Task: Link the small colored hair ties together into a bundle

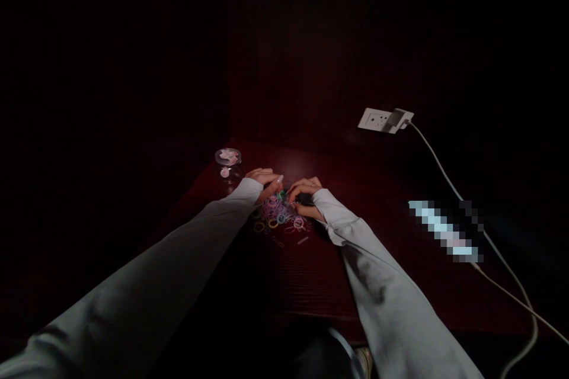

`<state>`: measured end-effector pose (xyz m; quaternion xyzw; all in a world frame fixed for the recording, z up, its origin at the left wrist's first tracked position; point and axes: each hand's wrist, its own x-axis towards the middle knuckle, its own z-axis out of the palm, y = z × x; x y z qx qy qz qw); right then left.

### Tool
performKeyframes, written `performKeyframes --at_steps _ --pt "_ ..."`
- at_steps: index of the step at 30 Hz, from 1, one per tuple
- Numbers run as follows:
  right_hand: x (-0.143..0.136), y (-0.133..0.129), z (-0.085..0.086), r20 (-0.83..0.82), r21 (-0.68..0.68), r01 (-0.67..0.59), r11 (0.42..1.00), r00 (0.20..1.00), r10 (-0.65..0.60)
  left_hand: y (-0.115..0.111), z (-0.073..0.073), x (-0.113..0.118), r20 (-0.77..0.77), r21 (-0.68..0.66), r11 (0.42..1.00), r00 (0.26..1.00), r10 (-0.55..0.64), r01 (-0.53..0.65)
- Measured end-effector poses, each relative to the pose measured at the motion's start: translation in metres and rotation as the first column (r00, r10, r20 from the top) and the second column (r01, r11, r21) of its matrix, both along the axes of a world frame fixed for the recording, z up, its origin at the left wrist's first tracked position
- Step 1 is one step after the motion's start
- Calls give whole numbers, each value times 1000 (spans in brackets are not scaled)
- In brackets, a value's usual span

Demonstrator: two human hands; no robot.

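A pile of small colourful rings (273, 210), pink, purple, yellow, blue and green, lies on the dark red table (306, 284). My left hand (267, 182) rests at the pile's upper left edge, its fingers bent and pointing right; what is under them is hidden. On the right side of the pile, my right hand (304, 195) has its fingers curled, thumb and fingertips near each other over the rings. Whether something small is between them is too dim to tell. A clear round jar (228, 166) with pink pieces at its lid stands left of my left hand.
A white wall socket (377, 120) with a plugged-in charger (399, 121) is at the back right. Its white cable (438, 163) hangs down the right side. A pixelated bright device (444, 231) lies on the table's right part, with a cable at its lower end.
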<state>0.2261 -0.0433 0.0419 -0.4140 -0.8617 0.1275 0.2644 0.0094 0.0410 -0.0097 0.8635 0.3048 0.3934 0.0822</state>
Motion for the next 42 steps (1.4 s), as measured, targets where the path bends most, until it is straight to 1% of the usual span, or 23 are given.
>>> performKeyframes --at_steps 5,8,12,15,17,24,26,29,32,36,39,42 --pt "-2 4 -9 -56 29 172 985 984 -170 0 1 0 2 2 1000 1000 -25 25" --pt "0 7 -13 -98 26 207 978 974 -204 -2 4 0 -22 -19 1000 1000 -19 19" --pt "6 10 -9 -136 49 234 971 965 -226 -5 6 -1 -37 -14 1000 999 -3 2" --pt "9 9 -6 -137 67 234 970 965 -224 -5 8 -1 -59 -26 999 998 35 -36" --pt "10 7 -7 -110 80 215 973 972 -206 -5 10 -2 -96 -37 998 995 40 -44" --pt "8 8 -18 11 83 180 980 983 -181 -7 17 -1 -233 -81 994 969 -87 70" --pt "8 12 -21 15 71 175 982 984 -177 -7 16 0 -281 -91 993 955 -96 73" --pt "8 18 -25 21 41 200 979 979 -201 -6 14 3 -321 -103 993 943 -84 53" --pt "9 20 -26 38 38 201 979 979 -202 -5 11 3 -328 -97 993 940 -91 62" --pt "9 18 -25 10 82 163 983 986 -164 -5 10 3 -310 -84 995 947 -82 59" --pt "8 16 -23 -9 71 178 981 984 -178 -5 8 4 -293 -75 994 951 -102 83" --pt "7 15 -21 -38 70 175 982 984 -172 -4 3 6 -254 -39 997 964 -74 66"
